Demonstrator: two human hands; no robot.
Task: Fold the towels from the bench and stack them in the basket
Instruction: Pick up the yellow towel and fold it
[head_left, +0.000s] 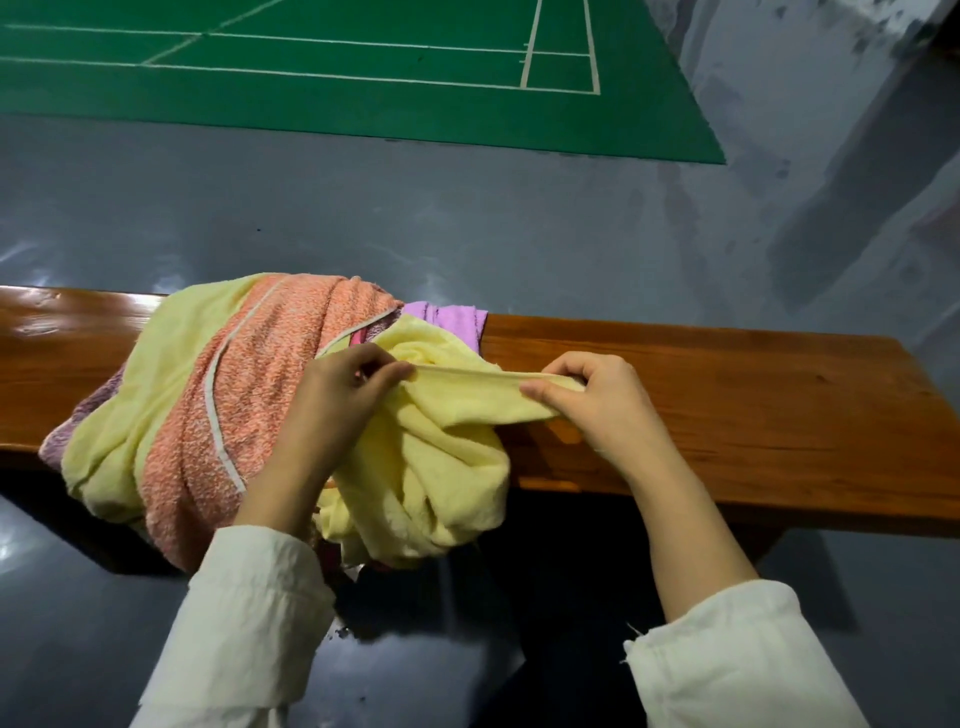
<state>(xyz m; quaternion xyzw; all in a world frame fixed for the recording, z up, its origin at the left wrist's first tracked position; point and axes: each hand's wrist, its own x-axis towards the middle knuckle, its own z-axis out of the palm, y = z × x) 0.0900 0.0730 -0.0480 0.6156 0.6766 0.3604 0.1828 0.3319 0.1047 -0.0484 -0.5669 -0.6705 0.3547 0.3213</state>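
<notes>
I am seeing my left hand (337, 395) and right hand (597, 410) each pinching one edge of the yellow towel (441, 467), holding it taut between them. The towel is bunching on the bench (727, 405), an orange towel (234, 389) lying at its 9 o'clock. A green court mat (363, 78) is lying far off at 12 o'clock.

— What lies on the bench (727, 395)?
— An orange towel (208, 410), a yellow towel (441, 467) just right of it, a pink towel (453, 319) at the far edge, heaped together and spilling over the near edge.
— And the bench itself?
— Glossy brown wood, on a grey floor (467, 218).
</notes>
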